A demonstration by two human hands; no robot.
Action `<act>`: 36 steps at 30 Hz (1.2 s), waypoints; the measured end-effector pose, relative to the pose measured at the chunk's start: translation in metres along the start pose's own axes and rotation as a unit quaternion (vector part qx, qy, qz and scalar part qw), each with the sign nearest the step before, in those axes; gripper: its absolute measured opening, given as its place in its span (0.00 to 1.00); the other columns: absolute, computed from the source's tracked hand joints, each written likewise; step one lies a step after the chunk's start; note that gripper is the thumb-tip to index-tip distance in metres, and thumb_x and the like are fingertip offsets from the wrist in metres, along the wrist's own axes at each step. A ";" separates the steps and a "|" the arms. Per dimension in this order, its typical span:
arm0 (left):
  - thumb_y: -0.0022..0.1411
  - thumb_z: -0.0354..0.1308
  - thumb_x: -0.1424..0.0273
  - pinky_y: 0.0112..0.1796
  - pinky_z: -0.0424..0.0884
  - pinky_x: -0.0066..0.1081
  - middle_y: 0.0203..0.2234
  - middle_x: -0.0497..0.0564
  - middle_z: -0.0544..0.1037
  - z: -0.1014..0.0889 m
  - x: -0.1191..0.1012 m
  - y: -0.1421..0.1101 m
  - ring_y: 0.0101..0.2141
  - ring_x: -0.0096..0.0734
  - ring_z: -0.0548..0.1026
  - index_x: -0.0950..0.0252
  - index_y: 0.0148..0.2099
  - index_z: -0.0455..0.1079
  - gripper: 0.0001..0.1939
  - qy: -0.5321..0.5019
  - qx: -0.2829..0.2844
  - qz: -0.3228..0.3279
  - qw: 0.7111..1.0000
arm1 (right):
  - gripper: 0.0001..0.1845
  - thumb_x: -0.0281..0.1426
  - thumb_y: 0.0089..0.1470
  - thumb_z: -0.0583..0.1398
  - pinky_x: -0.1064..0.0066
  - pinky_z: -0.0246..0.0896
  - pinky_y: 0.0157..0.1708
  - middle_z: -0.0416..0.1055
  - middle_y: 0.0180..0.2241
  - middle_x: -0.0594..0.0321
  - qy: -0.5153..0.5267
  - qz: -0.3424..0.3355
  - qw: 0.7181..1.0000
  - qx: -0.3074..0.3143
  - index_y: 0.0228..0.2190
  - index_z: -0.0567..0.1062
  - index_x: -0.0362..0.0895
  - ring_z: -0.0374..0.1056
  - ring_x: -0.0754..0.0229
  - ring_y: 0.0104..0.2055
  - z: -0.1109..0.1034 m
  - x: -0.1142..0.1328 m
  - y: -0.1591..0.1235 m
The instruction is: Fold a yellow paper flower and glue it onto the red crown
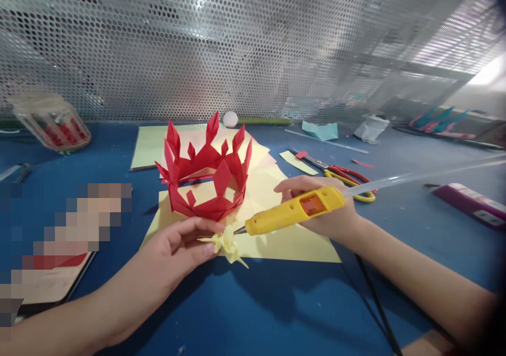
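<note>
Between the thumb and fingers of my left hand (185,248) is a small pale yellow folded-paper flower (228,244) with pointed petals. My right hand (328,208) is closed round a yellow glue gun (290,214), a clear glue stick (395,179) running out of its back end. The gun's metal nozzle (239,230) is at the flower; whether it touches cannot be made out. Just behind my left hand stands a red folded-paper crown (207,200) with upright points, resting on yellow paper sheets (288,243).
Red-and-yellow-handled scissors (348,179) and paper scraps lie at the right, near a purple tool (470,203). A jar (53,124) stands back left, with a partly blurred-out tablet-like object (59,287) at left. A perforated metal screen (190,50) closes the back. The gun's black cord (375,298) trails right.
</note>
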State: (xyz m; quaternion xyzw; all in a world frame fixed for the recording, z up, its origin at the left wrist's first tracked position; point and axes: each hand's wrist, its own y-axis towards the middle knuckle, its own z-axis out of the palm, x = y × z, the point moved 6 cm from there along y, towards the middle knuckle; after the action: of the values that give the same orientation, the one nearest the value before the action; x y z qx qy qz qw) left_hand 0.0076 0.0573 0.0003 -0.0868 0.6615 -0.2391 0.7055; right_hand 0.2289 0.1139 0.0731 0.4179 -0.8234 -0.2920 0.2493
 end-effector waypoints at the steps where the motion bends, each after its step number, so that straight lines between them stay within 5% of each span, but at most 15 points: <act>1: 0.50 0.71 0.54 0.49 0.68 0.36 0.43 0.47 0.82 0.000 0.000 0.000 0.49 0.42 0.74 0.57 0.44 0.77 0.21 0.006 0.001 0.000 1.000 | 0.06 0.25 0.51 0.59 0.74 0.64 0.19 0.78 0.26 0.65 -0.001 0.000 1.000 0.002 0.34 0.73 0.47 0.71 0.65 0.18 0.000 0.000 0.000; 8: 0.53 0.70 0.55 0.42 0.70 0.30 0.41 0.45 0.83 -0.002 0.002 0.000 0.44 0.35 0.75 0.55 0.45 0.76 0.19 0.024 -0.007 -0.001 1.000 | 0.07 0.26 0.51 0.60 0.74 0.65 0.20 0.77 0.25 0.68 -0.013 -0.013 1.000 0.010 0.34 0.74 0.48 0.72 0.64 0.20 -0.003 -0.003 -0.002; 36: 0.50 0.71 0.54 0.49 0.71 0.39 0.39 0.49 0.81 -0.002 0.005 -0.002 0.51 0.48 0.76 0.57 0.47 0.77 0.24 -0.022 -0.008 -0.021 1.000 | 0.08 0.26 0.47 0.61 0.73 0.57 0.17 0.74 0.21 0.70 -0.077 0.026 0.995 -0.062 0.33 0.74 0.48 0.64 0.65 0.15 -0.014 -0.013 -0.004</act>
State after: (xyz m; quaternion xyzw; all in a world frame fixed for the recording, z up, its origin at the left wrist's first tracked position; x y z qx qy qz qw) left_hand 0.0055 0.0536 -0.0037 -0.1117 0.6460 -0.2469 0.7136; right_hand 0.2474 0.1187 0.0781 0.3566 -0.8308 -0.3674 0.2185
